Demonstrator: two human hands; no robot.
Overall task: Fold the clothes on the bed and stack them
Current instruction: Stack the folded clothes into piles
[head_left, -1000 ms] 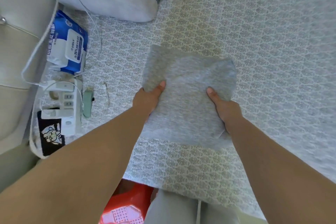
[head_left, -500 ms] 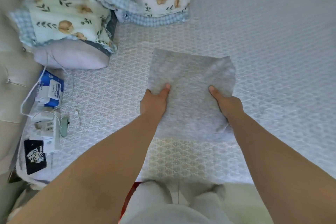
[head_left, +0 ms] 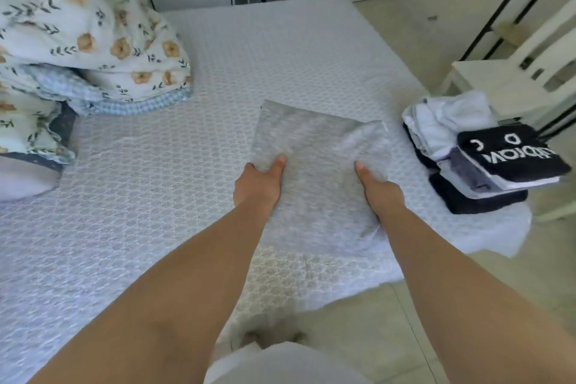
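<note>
Holding the folded grey garment [head_left: 314, 178] by its two side edges, left hand [head_left: 257, 185] on the left edge and right hand [head_left: 381, 193] on the right, each grip pinching cloth with the thumb on top and the fingers hidden beneath. Keeping the same hold as a second ago, while the view has been lifting and swinging right, away from the clutter at the left edge of the bed [head_left: 156, 184]. Now showing the stack of folded clothes [head_left: 467, 159] at the bed's right edge, just beside the garment's right side. Looking, by that shift, like carrying the finished fold toward the stack; lifted or dragged, impossible to tell. Leaving only the placing on top, squared so the leaning pile is not tipping off the edge. Lying far left, the floral bedding [head_left: 93, 50].
</note>
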